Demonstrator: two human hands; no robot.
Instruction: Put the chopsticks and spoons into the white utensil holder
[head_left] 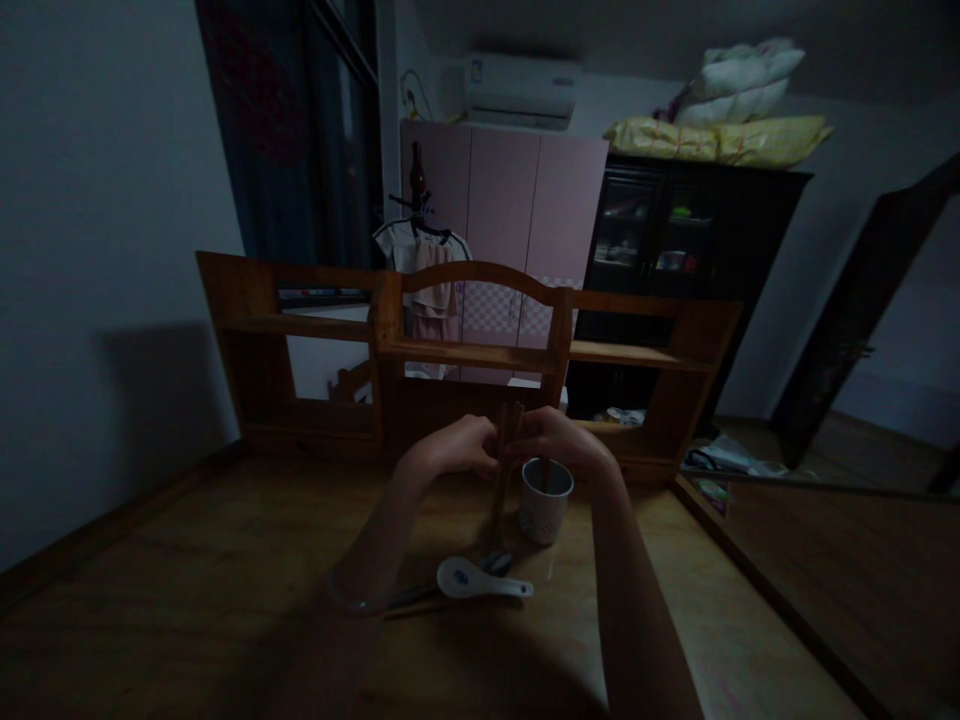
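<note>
Both my hands meet above the wooden desk (pixel 187 600), closed around a bundle of wooden chopsticks (pixel 507 440) held upright. My left hand (pixel 454 448) grips them from the left, my right hand (pixel 559 436) from the right. Just below my right hand stands a white patterned cup (pixel 545 503) with one stick in it. In front of the cup lie a white ceramic spoon (pixel 480 581) and a darker metal spoon (pixel 491 561), with another chopstick lying flat beside them.
A wooden shelf unit (pixel 465 350) stands along the desk's far edge. Behind it are a pink wardrobe (pixel 525 200), a dark cabinet (pixel 675 230) topped with bedding, and an air conditioner (pixel 521 90). The room is dim.
</note>
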